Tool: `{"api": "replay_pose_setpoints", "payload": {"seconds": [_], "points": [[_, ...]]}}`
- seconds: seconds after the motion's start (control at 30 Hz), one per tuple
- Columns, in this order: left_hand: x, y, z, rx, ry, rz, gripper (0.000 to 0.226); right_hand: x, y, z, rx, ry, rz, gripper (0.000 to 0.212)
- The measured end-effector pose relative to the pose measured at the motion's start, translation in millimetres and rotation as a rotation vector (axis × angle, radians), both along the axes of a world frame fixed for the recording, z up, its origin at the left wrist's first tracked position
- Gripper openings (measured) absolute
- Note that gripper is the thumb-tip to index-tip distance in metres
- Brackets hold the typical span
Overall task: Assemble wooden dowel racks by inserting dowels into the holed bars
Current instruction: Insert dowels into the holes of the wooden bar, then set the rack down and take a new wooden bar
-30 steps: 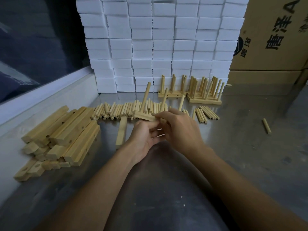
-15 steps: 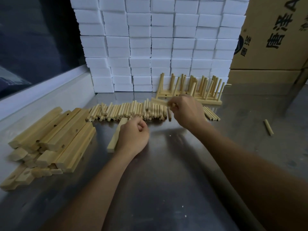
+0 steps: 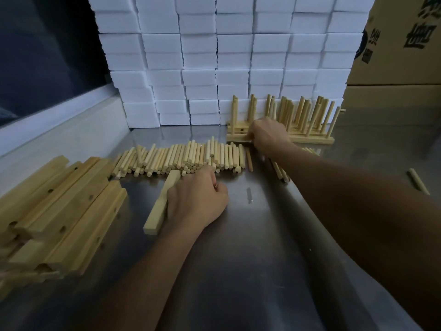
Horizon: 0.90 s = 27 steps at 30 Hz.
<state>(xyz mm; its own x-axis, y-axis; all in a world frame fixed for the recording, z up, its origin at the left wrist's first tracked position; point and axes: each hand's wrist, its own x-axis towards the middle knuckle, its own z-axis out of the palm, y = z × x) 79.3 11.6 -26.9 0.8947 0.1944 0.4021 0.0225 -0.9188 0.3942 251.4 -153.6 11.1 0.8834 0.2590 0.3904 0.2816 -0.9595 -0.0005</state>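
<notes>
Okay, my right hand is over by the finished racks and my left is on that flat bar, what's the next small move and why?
Probably let go and bring the right hand back to the row of loose wooden dowels: it is at the standing wooden dowel racks, while the left hand rests on a flat wooden bar holding no dowels.

Loose dowels (image 3: 191,158) heaped flat; holed bars (image 3: 59,211) stacked left; assembled racks (image 3: 298,125) upright behind.

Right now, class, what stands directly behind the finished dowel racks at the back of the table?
Behind the finished racks rises a wall of stacked white blocks, with a cardboard box further right. The blocks' lowest rows are partly hidden by upright dowels and the right hand.
</notes>
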Motion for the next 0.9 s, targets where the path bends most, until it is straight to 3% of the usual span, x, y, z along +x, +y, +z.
{"api": "replay_pose_setpoints", "payload": {"seconds": [0.33,0.63,0.9], "points": [[1,0,1,-0.026,0.029,0.021,0.020,19,4,-8,0.024,0.098,-0.002,0.027],[-1,-1,2,-0.051,0.027,0.023,0.020,15,2,-6,0.175,0.218,-0.036,0.014],[-4,0,5,-0.051,0.045,0.006,0.017,-6,0,2,0.385,0.112,0.000,0.015]]}}
